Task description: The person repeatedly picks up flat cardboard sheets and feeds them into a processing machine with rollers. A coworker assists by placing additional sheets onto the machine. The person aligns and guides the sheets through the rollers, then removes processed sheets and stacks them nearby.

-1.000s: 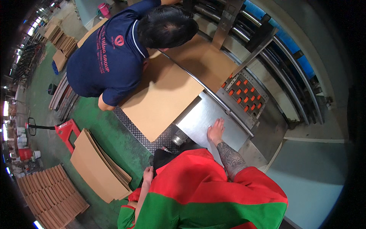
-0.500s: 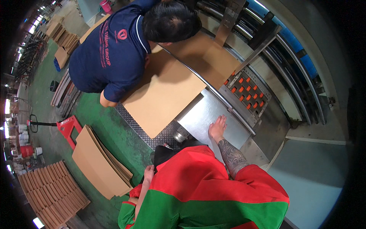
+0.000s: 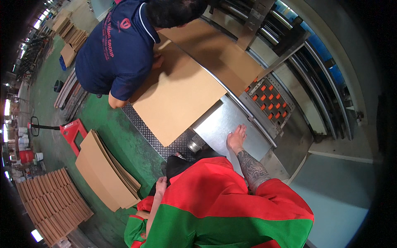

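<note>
My right hand (image 3: 237,138) rests flat on a bare metal plate (image 3: 213,120), fingers stretched out, holding nothing. Down by my dark trousers is my left hand (image 3: 161,185), its fingers curled in and nothing visible in them. A large brown cardboard sheet (image 3: 178,99) lies to the left of the plate, its near corner sticking out past the edge. Across a metal bar (image 3: 231,95) lies more brown cardboard (image 3: 219,58). A co-worker in a dark blue shirt (image 3: 113,49) leans over the sheet; one of their hands is partly seen at its edge.
Orange rollers (image 3: 271,99) sit in a metal frame on the machine, below long steel rods (image 3: 318,78). Left on the green floor (image 3: 103,128) are a red pallet jack (image 3: 74,134), leaning cardboard sheets (image 3: 105,171) and stacked cardboard (image 3: 53,202). Under the sheet is a tread-plate step (image 3: 140,128).
The co-worker has shifted left and away, head now at the top edge, with a hand showing at the cardboard. My right hand stays on the plate; my left has barely moved.
</note>
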